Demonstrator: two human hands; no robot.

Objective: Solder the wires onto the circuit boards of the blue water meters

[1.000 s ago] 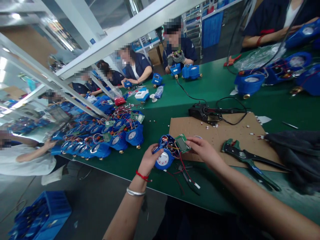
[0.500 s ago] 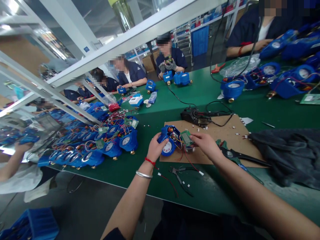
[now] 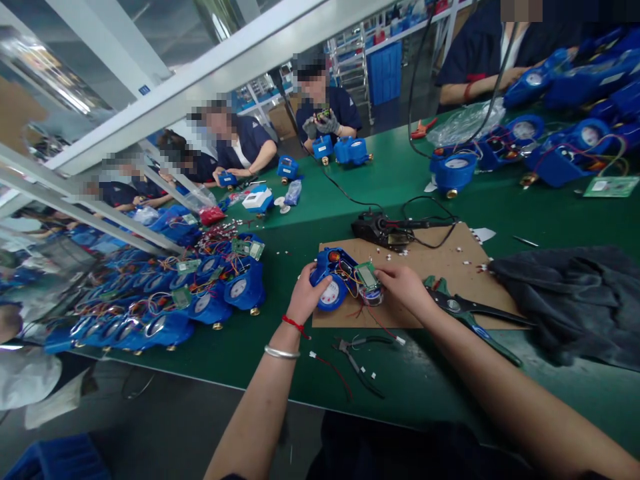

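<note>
My left hand [image 3: 303, 297] grips the side of an open blue water meter [image 3: 333, 279] with a white dial and coloured wires inside. My right hand [image 3: 406, 288] pinches a small green circuit board [image 3: 369, 275] wired to that meter, holding it at the meter's right side. Both sit over the near left corner of a brown cardboard sheet [image 3: 435, 270] on the green table [image 3: 430, 187]. Loose red and black wires trail from the meter toward me.
Small pliers [image 3: 360, 363] lie in front of my hands, green-handled wire strippers [image 3: 467, 313] to the right, a dark cloth [image 3: 570, 300] beyond. A soldering iron stand [image 3: 380, 230] sits behind the cardboard. Several blue meters [image 3: 200, 293] crowd the left. Other people work across the table.
The view shifted, so everything sits slightly higher and further left in the frame. My hands keep their hold on the meter and the board, with the board drawn closer to the meter.
</note>
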